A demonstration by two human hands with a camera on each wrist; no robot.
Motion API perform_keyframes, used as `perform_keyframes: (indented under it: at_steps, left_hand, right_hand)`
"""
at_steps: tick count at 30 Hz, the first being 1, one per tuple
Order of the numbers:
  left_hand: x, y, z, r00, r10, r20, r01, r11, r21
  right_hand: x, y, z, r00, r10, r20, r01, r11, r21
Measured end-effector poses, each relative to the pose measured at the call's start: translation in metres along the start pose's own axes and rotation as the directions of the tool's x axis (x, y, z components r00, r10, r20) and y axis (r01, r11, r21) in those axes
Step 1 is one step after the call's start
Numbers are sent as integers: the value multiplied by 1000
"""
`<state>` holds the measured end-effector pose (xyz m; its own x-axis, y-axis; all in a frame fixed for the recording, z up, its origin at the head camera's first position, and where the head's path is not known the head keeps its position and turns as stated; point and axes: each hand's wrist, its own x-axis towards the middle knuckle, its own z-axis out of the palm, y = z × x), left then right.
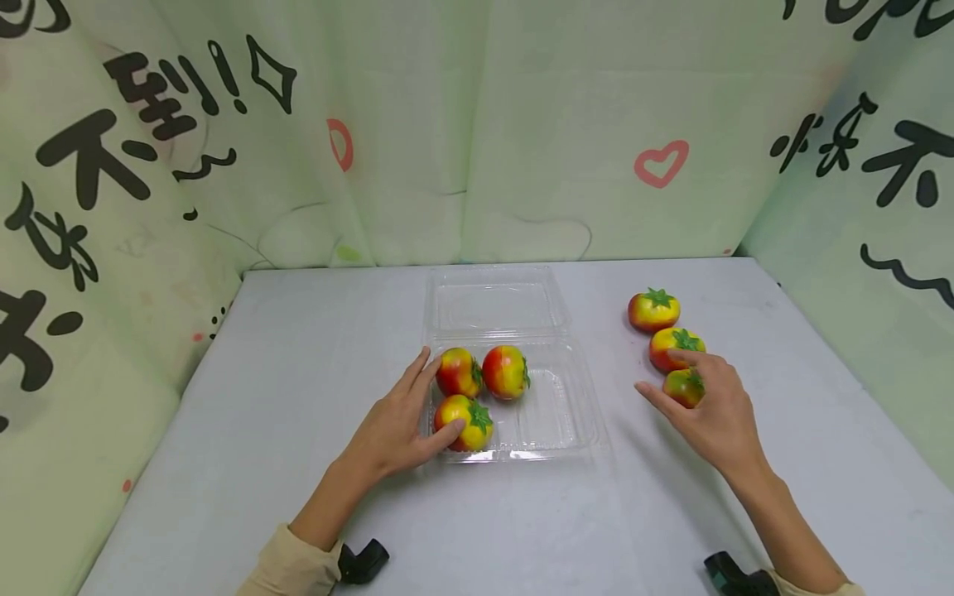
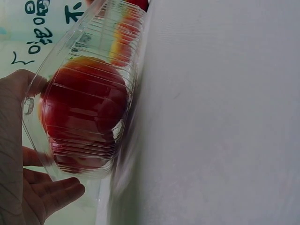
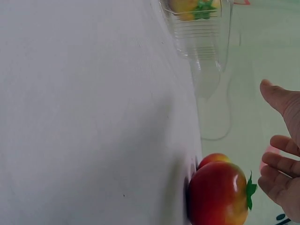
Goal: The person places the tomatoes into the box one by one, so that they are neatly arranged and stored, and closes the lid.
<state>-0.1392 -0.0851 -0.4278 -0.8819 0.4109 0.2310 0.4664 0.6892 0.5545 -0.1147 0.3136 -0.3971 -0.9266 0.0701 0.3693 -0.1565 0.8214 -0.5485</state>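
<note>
Three red-and-yellow fruits with green leafy tops, tomato-like in shape, sit in the left half of a clear plastic clamshell box [image 1: 547, 422]. My left hand [image 1: 398, 422] spans the box's left side, thumb over the front fruit [image 1: 456, 414] and fingertips by the back left fruit [image 1: 456, 368]. In the left wrist view, its loosely extended fingers [image 2: 61, 192] lie along the outside of the box wall. To the right, my right hand [image 1: 711, 410] hovers with thumb and fingers spread around the nearest loose fruit [image 1: 681, 387], apart from it in the right wrist view.
Two more loose fruits, a middle one [image 1: 663, 352] and a far one [image 1: 653, 310], line up behind the nearest one. The box's lid [image 1: 495, 306] lies folded back flat on the white table [image 1: 320, 348]. Printed curtains [image 1: 551, 165] enclose the back and sides.
</note>
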Motion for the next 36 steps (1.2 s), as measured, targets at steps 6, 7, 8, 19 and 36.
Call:
perform_keyframes:
  at_steps: [6,7,8,19,36]
  left_hand:
    - [0,-1,1,1000,1,-1,-1,1000,0]
    - [0,-1,1,1000,2,-2,-2,1000,-1]
    - [0,-1,1,1000,2,-2,-2,1000,-1]
    - [0,0,1,1000,-4,0,4,1000,-2]
    - [0,-1,0,1000,13,-2,-13,1000,2]
  right_hand:
    - [0,6,-1,999,42,8,-42,999,-14]
    - [0,7,-1,999,46,9,-46,999,-17]
    - [0,7,-1,999,49,9,-49,999,-19]
    - [-2,13,-4,997,80,15,-80,997,-24]
    - [-6,27,-7,993,113,35,-110,991,-80]
